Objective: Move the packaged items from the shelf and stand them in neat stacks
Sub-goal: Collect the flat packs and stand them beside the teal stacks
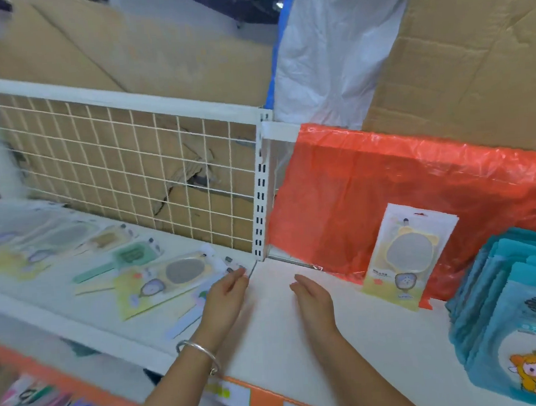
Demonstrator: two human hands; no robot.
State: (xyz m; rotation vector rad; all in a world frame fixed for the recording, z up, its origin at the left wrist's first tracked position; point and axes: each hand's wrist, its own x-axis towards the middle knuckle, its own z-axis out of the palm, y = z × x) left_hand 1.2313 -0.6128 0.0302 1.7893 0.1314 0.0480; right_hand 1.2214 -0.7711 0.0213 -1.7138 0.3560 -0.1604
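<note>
Several packaged hand mirrors and combs lie flat on the left white shelf [79, 311], the nearest a yellow-carded mirror pack [168, 279]. One yellow mirror pack [405, 257] stands upright on the right shelf [283, 327], leaning on red plastic sheeting [354, 197]. My left hand [225, 299], with a silver bangle on the wrist, stretches flat, its fingertips touching the edge of the nearest flat pack. My right hand [313, 300] hovers over the bare right shelf with straight fingers, holding nothing.
A stack of teal packs [512, 322] with a cartoon figure stands at the right. A white wire grid [127, 180] and slotted post [261, 187] back the left shelf. Cardboard and white plastic rise behind. Orange price strips line the shelf front.
</note>
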